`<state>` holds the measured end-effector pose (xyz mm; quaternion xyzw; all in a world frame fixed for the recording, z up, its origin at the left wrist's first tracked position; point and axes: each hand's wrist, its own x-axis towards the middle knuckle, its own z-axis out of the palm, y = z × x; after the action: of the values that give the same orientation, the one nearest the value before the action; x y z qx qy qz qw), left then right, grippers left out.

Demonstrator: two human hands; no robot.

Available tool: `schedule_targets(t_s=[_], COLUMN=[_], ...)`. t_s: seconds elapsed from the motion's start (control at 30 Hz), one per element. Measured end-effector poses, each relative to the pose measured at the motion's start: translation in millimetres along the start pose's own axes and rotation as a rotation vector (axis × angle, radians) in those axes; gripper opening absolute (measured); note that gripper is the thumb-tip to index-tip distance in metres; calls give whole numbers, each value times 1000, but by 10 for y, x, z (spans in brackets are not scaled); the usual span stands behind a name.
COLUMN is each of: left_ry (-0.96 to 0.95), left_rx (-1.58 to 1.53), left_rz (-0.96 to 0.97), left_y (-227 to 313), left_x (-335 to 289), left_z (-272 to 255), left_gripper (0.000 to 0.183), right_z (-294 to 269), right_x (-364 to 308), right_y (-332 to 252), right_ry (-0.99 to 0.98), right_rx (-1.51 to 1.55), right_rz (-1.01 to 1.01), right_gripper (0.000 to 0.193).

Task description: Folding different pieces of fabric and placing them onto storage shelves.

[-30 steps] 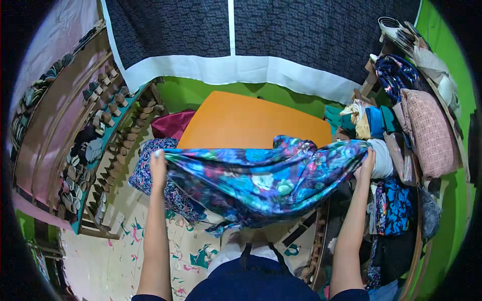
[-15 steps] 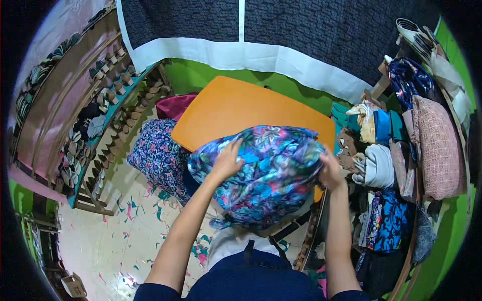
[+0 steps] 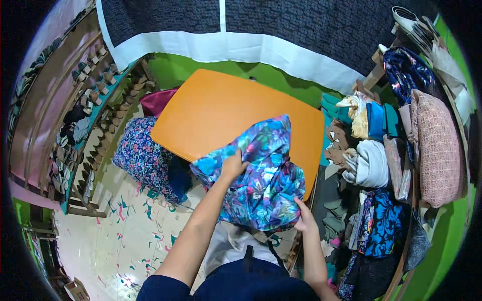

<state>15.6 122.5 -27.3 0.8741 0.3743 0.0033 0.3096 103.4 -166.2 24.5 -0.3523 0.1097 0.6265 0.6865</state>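
Note:
A blue, purple and pink floral cloth point(image 3: 266, 185), loosely folded and wrinkled, hangs in front of my body. It partly overlaps the near edge of an orange tabletop point(image 3: 226, 105). My left hand point(image 3: 234, 165) grips the cloth from above, near its upper left part. My right hand point(image 3: 304, 216) pinches the cloth's lower right edge, thumb on top; its other fingers are partly hidden beneath. Just left of the table sits a full bundle in dark blue cloth with small pink flowers point(image 3: 141, 154).
Wooden racks on the left hold rows of shoe-shaped pieces point(image 3: 103, 145). Shelves on the right carry folded fabrics, a white cloth roll point(image 3: 372, 163) and a pink textured roll point(image 3: 436, 150). Colored scraps point(image 3: 120, 210) litter the tiled floor. A dark curtain point(image 3: 311, 37) hangs behind.
The floral cloth has gone from a wide, puffed spread to a narrower, folded shape. My right hand has come down and inward, toward my body. The view has shifted slightly.

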Motion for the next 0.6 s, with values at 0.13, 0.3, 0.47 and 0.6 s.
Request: schedule_targets(t_s=[0.13,0.3,0.47,0.6], left_ry=[142,683,952,895], left_rx=[-176,-347,-312,115], left_rz=[84,-93,-268,-250], left_y=[-60,-743,-1408,-1169], left_x=[-184,-538,-874,-925], left_z=[-33,-807,-1531,-1325], left_gripper=[30,21,23,43], right_z=[-273,56,336,613], right_x=[177,94,96,218], right_y=[58,-127,-400,-359], right_ry=[37,-3,-89,-184], right_rx=[-150,-185,-243,-328], right_rz=[12,-54,-275,-276], right_gripper=[44,58,55,55])
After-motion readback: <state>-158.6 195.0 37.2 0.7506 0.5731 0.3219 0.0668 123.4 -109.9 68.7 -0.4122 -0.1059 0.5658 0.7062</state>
